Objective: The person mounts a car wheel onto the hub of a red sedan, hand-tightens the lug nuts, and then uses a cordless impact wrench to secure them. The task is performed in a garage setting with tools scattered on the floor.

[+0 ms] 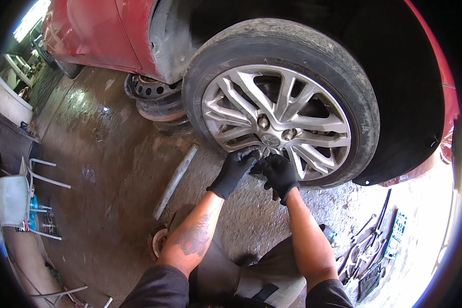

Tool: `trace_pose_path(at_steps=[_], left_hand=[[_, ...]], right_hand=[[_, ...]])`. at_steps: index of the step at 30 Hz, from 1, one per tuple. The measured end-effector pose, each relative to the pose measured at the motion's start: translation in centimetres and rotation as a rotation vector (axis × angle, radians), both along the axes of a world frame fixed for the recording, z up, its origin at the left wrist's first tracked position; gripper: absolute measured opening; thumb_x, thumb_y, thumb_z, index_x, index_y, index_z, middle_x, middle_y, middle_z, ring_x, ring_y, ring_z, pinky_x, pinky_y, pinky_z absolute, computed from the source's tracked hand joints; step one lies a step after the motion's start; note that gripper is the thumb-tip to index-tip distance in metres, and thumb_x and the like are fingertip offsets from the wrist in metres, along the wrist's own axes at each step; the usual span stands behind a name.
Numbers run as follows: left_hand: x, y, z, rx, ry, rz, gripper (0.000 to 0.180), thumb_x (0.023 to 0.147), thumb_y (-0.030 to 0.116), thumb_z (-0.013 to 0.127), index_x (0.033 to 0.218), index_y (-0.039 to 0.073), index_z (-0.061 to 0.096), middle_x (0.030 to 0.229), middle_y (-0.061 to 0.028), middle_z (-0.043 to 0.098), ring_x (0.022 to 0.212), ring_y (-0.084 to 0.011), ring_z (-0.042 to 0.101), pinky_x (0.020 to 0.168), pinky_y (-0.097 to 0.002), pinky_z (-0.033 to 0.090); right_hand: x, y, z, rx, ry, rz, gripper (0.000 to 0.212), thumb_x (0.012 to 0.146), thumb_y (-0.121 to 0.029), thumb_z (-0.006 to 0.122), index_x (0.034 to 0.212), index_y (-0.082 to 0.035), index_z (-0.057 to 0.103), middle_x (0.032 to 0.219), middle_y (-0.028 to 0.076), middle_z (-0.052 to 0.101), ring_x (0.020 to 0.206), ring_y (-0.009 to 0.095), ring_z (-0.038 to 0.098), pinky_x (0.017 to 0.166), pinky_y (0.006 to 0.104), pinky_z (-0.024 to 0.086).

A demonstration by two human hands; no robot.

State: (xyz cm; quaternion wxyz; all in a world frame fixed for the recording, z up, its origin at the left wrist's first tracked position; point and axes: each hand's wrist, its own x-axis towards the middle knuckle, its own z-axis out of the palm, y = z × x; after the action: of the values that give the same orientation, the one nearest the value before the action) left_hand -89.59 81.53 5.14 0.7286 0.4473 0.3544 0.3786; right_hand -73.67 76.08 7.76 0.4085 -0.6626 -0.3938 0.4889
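A car wheel (281, 102) with a silver multi-spoke alloy rim stands upright in front of me, in the wheel arch of a red car (97, 31). Two lug nuts (263, 122) show in the rim, above and right of the centre cap (271, 139). Both my hands wear black gloves. My left hand (236, 170) is closed, its fingertips at the lower left of the hub. Close beside it, my right hand (280, 173) is closed too, with its fingers pinched just below the cap. Whatever they grip is hidden by the gloves.
Left of the wheel lies a metal pipe (175, 180) on the wet floor. Stacked steel rims (159, 102) stand under the car's side. Several tools (364, 246) are spread at the right. A grey chair (13, 200) stands at the far left.
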Motion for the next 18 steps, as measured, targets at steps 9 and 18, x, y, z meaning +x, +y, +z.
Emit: trace_pose_path(at_steps=[9,18], left_hand=[[2.1,2.0,-3.4,0.044,-0.104,0.197,0.032,0.093,0.008,0.069,0.122,-0.004,0.065,0.107,-0.0064,0.071,0.090,-0.0113,0.067,0.079,-0.0268,0.055],[3.0,1.8,-2.2,0.021,0.000,0.470,0.019,0.089,0.006,0.068,0.106,-0.003,0.070,0.086,-0.0078,0.073,0.069,-0.0117,0.069,0.060,-0.0258,0.055]], right_hand=[[1.1,-1.4,0.8,-0.085,-0.099,0.103,0.030,0.096,-0.030,0.068,0.100,0.000,0.065,0.071,0.005,0.060,0.049,0.013,0.057,0.039,0.0299,0.047],[2.2,-1.8,-3.0,-0.393,-0.117,0.140,0.028,0.095,-0.028,0.069,0.101,-0.001,0.066,0.073,0.008,0.063,0.047,0.015,0.053,0.040,0.0324,0.049]])
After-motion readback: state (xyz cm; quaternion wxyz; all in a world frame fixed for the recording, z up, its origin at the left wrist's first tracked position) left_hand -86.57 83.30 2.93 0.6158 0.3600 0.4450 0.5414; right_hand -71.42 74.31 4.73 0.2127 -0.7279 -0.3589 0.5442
